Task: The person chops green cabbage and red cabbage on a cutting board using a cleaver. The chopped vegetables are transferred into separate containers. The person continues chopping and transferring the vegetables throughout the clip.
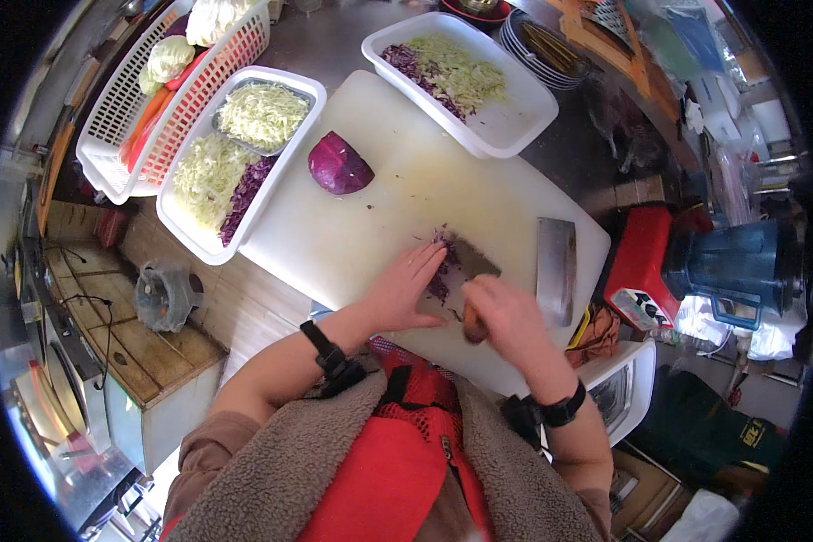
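Observation:
My right hand [505,315] is closed round the wooden handle of a knife [474,256], whose blade lies beside shredded purple cabbage [440,288] on a white cutting board [406,190]. Flat at the left edge of the shreds is my left hand [403,284], fingers stretched out and thumb spread; whether it holds anything beneath is hidden. A piece of purple cabbage [339,164] sits on the board's upper left. At the board's right lies a cleaver blade [555,271]. White trays of shredded green and purple cabbage stand on the left [168,203] and at the top [515,146].
A white basket [101,173] holds carrots and cabbages at the upper left. Stacked plates [549,74] stand beyond the top tray. To the right are a red blender base [640,264] with its jug [735,267], a brown cloth [595,333] and another white container [643,386].

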Available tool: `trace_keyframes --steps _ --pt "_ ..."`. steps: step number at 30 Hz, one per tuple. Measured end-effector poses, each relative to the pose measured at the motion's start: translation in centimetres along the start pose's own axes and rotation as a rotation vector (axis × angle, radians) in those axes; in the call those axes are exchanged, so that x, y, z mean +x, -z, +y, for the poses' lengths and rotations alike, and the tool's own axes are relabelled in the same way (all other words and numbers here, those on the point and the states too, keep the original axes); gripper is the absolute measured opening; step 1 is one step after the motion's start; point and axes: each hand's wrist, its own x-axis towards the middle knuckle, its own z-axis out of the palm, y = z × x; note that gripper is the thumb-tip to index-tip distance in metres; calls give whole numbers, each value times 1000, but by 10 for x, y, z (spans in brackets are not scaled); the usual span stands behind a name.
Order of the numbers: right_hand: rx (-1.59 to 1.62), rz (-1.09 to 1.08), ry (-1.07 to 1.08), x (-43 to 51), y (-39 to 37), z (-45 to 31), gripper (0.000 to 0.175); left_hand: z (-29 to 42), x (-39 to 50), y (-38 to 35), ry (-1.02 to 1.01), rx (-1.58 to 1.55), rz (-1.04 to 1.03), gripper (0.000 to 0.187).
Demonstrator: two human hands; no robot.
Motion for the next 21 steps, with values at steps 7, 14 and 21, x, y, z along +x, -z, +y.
trace_keyframes --steps 7,14,21 --pt "634 350 -505 -77 -2 4 29 3 -36 27 -6 420 -300 118" --pt "1225 799 -1014 -159 -58 15 20 -3 -14 19 -10 452 -210 114" --pt "1527 941 -965 -126 -113 4 24 -9 32 -11 33 215 111 92"
